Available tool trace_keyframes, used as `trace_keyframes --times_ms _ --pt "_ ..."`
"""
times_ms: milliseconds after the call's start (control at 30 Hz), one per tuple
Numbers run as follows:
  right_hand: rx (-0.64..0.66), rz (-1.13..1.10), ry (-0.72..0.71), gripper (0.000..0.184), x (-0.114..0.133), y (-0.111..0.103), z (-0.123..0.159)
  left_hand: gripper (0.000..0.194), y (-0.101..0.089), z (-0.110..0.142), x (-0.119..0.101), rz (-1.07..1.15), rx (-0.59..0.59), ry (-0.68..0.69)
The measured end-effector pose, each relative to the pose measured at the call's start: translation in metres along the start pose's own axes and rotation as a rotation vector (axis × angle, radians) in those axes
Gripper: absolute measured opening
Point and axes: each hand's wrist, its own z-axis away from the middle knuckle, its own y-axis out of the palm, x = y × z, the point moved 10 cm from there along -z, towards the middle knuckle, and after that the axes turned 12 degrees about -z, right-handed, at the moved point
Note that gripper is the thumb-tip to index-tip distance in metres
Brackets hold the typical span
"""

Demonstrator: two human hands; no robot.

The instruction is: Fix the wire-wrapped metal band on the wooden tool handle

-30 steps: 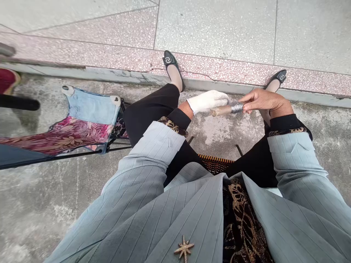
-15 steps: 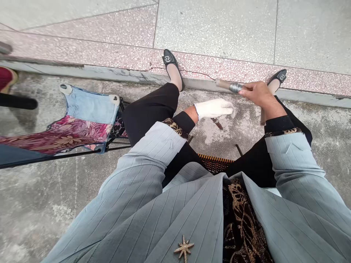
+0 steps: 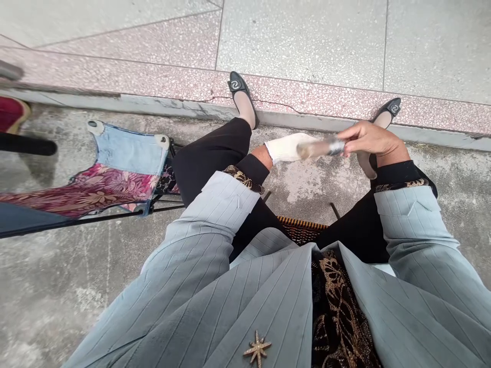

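My right hand (image 3: 372, 141), bare, grips one end of a short wooden rod (image 3: 316, 148) with silvery wire (image 3: 336, 145) wound round it near the fingers. The rod is blurred and points left. Its far end lies in front of my left hand (image 3: 286, 147), which wears a white knit glove. The gloved fingers are curled and largely hidden behind the rod, so what they hold cannot be made out. Whether rod and glove touch is unclear. Both hands are above the concrete between my knees.
A folding chair (image 3: 130, 153) of denim and floral cloth stands at left, near a dark pole (image 3: 30, 144) and a red shoe (image 3: 11, 116). A raised tiled edge (image 3: 161, 105) runs ahead under my shoes. Part of a woven seat (image 3: 301, 230) shows beneath me.
The rod has swung down and left across the gloved hand. My left hand has shifted slightly left, and the brown handle-like piece seen under it before is out of sight.
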Motion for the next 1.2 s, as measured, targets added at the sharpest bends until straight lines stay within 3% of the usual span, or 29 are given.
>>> trace_keyframes --times_ms 67,133,200,300,433,500,567,767,900,967,1067,1200 --pt "-0.162 -0.113 -0.161 0.048 0.018 -0.017 0.007 0.062 0.001 -0.004 0.000 0.259 -0.074 -0.019" --pt "-0.260 -0.158 -0.220 0.048 0.023 -0.028 0.011 0.042 0.008 -0.008 0.000 0.623 -0.117 -0.007" --pt "-0.275 -0.161 -0.189 0.049 0.018 -0.030 0.008 0.030 0.021 -0.011 -0.002 0.855 -0.081 0.002" --pt "-0.259 -0.182 -0.131 0.052 0.009 -0.028 0.001 0.022 0.027 -0.011 -0.001 0.985 -0.076 -0.022" --pt "-0.300 -0.214 -0.122 0.052 0.006 -0.031 0.000 0.030 0.005 -0.003 0.017 1.486 -0.420 -0.128" --pt "-0.346 -0.218 -0.118 0.052 0.006 -0.034 0.002 0.032 0.007 0.000 0.023 1.592 -0.513 -0.223" --pt "-0.381 -0.205 -0.095 0.051 0.003 -0.034 0.002 0.029 0.011 -0.003 0.019 1.504 -0.472 -0.255" --pt "-0.460 -0.099 -0.013 0.047 -0.014 -0.031 -0.007 0.032 0.025 -0.019 0.000 0.915 -0.195 -0.213" --pt "-0.583 0.287 0.103 0.037 -0.023 -0.047 -0.011 0.038 0.021 -0.017 -0.004 0.761 -0.126 -0.188" --pt "-0.575 0.538 0.195 0.028 -0.025 -0.050 -0.012 0.040 0.016 -0.013 -0.002 0.726 -0.109 -0.184" --pt "-0.409 0.683 0.342 0.021 -0.039 -0.043 -0.017 0.037 0.011 -0.005 0.007 0.684 -0.090 -0.193" --pt "0.030 0.482 0.434 0.023 -0.061 -0.007 -0.018 0.026 -0.004 0.007 0.011 0.792 -0.150 -0.076"
